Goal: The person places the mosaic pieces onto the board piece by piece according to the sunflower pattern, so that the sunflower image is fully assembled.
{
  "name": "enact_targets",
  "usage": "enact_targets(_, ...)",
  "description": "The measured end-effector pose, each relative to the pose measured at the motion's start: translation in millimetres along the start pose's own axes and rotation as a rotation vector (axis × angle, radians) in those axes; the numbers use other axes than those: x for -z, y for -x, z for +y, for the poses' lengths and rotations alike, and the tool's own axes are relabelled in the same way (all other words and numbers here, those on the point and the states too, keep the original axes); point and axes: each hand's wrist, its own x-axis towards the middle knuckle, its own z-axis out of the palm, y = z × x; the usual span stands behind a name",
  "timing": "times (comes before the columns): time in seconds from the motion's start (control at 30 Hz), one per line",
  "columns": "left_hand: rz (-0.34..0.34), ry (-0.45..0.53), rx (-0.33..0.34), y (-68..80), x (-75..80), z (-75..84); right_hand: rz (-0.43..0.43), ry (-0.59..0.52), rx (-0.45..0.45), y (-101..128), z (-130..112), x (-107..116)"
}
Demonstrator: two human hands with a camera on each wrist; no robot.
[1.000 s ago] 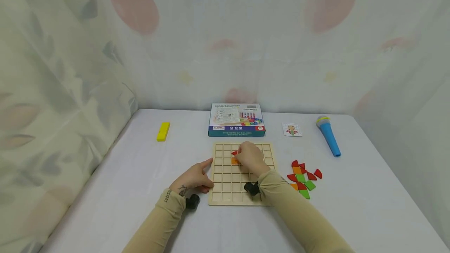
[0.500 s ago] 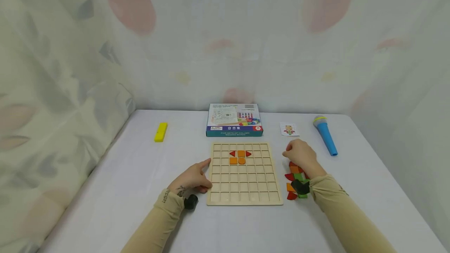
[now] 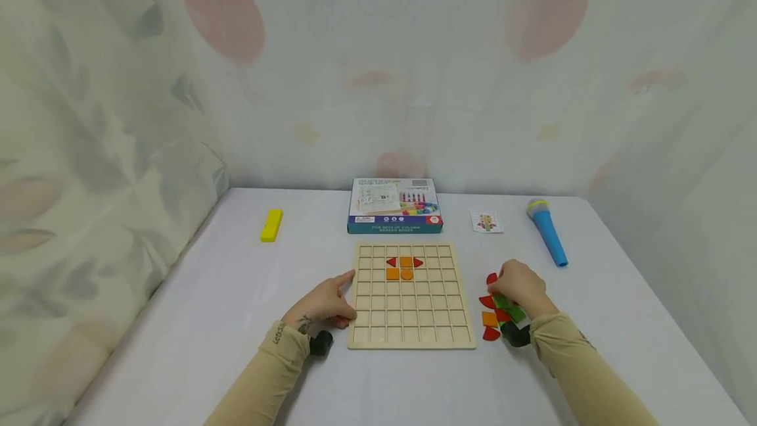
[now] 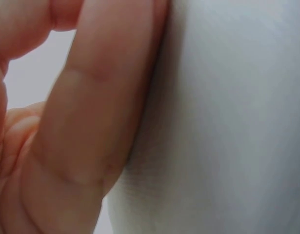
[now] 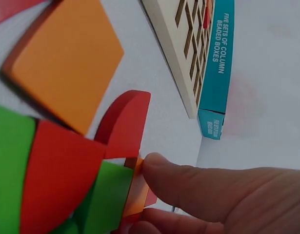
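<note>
One orange tile [image 5: 135, 192] | at right hand [image 3: 520, 286] grip fingertips | loose pile [image 3: 499, 314]

board [image 3: 411, 321]: 1 | pieces on board [image 3: 405, 261]: 5 | box [image 3: 394, 206]: 1 | microphone [image 3: 548, 231]: 1

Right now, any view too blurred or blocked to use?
Head view: sharp, even soft light, wooden grid board and both hands clear. Left wrist: the left hand fills the frame, out of focus, only white tablecloth beside it. Right wrist: close-up coloured pieces slightly soft but readable.
</note>
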Motion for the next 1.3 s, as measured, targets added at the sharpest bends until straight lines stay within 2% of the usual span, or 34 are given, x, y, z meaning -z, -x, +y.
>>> enact_targets(0.3, 0.008, 0.005, 0.008, 3.3, -3.4, 0.8, 0.015, 0.001, -0.011, 6, -2, -3)
enact_targets(0.57, 0.006, 0.014, -0.006, 2.6, -3.2, -2.1, 0.067, -0.052, 0.035, 7, -7, -5)
enact_targets(0.67, 0.007, 0.017, -0.004, 2.4, -2.9, -2.2, 0.082, -0.129, 0.065, 7, -15, -2)
enact_targets(0.77, 0.009, 0.015, -0.002, 2.2, -2.7, -1.7, 0.085, -0.253, 0.106, 5, -26, 2)
enact_targets(1.0, 0.012, 0.02, -0.006, 2.7, -3.4, 0.0, 0.01, -0.537, 0.132, -5, -60, -3)
enact_targets(1.1, 0.014, 0.024, -0.002, 2.5, -3.3, 0.4, -0.03, -0.62, 0.132, -11, -74, -11)
enact_targets(1.3, 0.017, 0.026, 0.011, 2.1, -3.0, 1.6, -0.071, -0.678, 0.138, -22, -91, -33)
